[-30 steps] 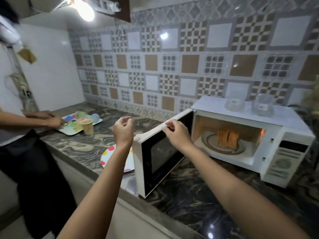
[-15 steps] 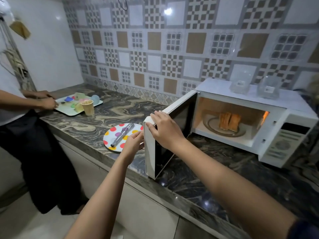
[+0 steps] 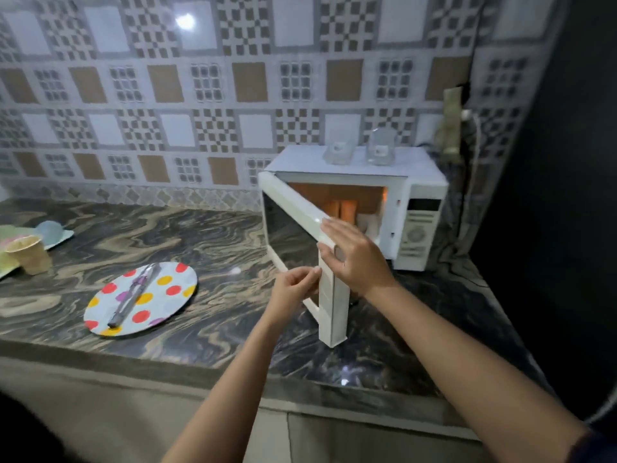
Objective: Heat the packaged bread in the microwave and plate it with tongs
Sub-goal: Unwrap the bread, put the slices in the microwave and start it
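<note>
Nothing readable to be reported here. Small printed marks can be made out on the control panel (image 3: 419, 228) at the right of the microwave (image 3: 300, 161) front, but no word or number can be picked out (too blurred). Pale labels are seen on the two clear containers (image 3: 338, 152) on top of the microwave, and they can't be read either.
</note>
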Demonstrator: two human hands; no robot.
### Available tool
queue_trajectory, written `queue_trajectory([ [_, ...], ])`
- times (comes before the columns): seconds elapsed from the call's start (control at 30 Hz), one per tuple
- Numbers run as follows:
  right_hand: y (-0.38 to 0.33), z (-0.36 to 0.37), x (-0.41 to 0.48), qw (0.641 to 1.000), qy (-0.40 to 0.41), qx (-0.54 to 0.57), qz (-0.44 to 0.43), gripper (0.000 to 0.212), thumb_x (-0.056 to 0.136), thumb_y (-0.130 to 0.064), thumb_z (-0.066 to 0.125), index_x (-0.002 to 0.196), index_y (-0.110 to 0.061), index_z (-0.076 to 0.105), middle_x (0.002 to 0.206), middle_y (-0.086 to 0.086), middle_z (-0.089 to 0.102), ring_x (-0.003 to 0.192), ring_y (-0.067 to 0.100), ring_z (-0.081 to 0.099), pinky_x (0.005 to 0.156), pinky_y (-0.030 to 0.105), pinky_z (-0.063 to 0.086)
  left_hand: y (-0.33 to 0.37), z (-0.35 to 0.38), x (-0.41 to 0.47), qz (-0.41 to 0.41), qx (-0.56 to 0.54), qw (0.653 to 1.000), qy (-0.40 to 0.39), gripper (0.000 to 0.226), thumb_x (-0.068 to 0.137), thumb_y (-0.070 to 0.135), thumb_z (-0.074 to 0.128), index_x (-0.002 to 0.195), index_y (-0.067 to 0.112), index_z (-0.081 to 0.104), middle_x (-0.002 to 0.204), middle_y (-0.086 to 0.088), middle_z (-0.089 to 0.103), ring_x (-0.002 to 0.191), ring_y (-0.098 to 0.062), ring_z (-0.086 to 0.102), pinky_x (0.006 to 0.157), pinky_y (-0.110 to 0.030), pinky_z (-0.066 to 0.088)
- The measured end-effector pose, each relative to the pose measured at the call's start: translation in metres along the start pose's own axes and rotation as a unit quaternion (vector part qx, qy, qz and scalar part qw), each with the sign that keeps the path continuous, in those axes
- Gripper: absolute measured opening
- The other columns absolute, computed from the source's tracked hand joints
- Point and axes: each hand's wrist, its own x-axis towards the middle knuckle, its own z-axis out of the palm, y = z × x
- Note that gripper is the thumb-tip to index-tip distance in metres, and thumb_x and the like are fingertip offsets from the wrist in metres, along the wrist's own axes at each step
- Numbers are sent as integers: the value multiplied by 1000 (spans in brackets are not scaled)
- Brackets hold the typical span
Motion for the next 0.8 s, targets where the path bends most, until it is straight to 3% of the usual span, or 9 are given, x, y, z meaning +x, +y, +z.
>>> queue_trajectory([
  [0.17, 53, -26, -5, 997, 10, -53, 53, 47, 88, -28, 61, 126, -1, 57, 131, 14, 58, 126, 25, 52, 107, 30, 33, -10, 48, 41, 8, 7, 1000, 8, 16, 90, 15, 59, 84, 15, 74, 79, -14, 66, 75, -24, 56, 73, -37, 47],
  [0.27, 80, -37, 0, 993, -8, -68, 99, 58, 89, -29, 62, 137, -3, 45, 144, 12, 45, 138, 22, 37, 113, 26, 22, -14, 69, 67, 8, 5, 1000, -2, 13, 88, 15, 62, 85, 14, 74, 74, -5, 70, 75, -22, 58, 75, -38, 49],
  [0.37, 108, -39, 11, 988, -24, -105, 113, 66, 89, -30, 61, 143, -3, 34, 151, 12, 34, 143, 21, 26, 113, 21, 10, -19, 87, 94, 19, 24, 1000, -6, 11, 88, 17, 63, 86, 16, 74, 76, -9, 68, 74, -20, 57, 74, -36, 49],
  [0.5, 148, -36, 30, 981, -25, -151, 118, 69, 86, -31, 65, 141, 1, 37, 148, 16, 39, 142, 26, 29, 119, 36, 19, -28, 100, 138, 30, 61, 997, -21, 15, 88, 26, 63, 84, 17, 75, 64, -5, 55, 65, -14, 47, 66, -32, 44],
  [0.57, 166, -39, 37, 976, -27, -183, 113, 74, 85, -38, 65, 141, 1, 36, 147, 16, 38, 142, 27, 29, 119, 36, 17, -31, 106, 154, 28, 67, 997, -34, 17, 88, 27, 63, 82, 17, 75, 63, -6, 49, 65, -16, 43, 66, -34, 40],
  [0.7, 198, -48, 51, 963, -70, -217, 140, 98, 83, -62, 51, 149, -2, 10, 159, 12, 9, 148, 22, 4, 116, 29, 0, -38, 115, 182, 25, 61, 997, -41, 22, 83, 39, 65, 81, 20, 75, 68, -11, 55, 69, -17, 48, 70, -36, 43],
  [0.8, 221, -54, 68, 946, -109, -260, 158, 112, 75, -78, 32, 149, -2, -3, 159, 12, -5, 147, 22, -8, 116, 31, -7, -44, 121, 201, 21, 103, 994, -38, 46, 87, 45, 59, 69, 3, 65, 62, -10, 52, 62, -15, 47, 58, -27, 45],
])
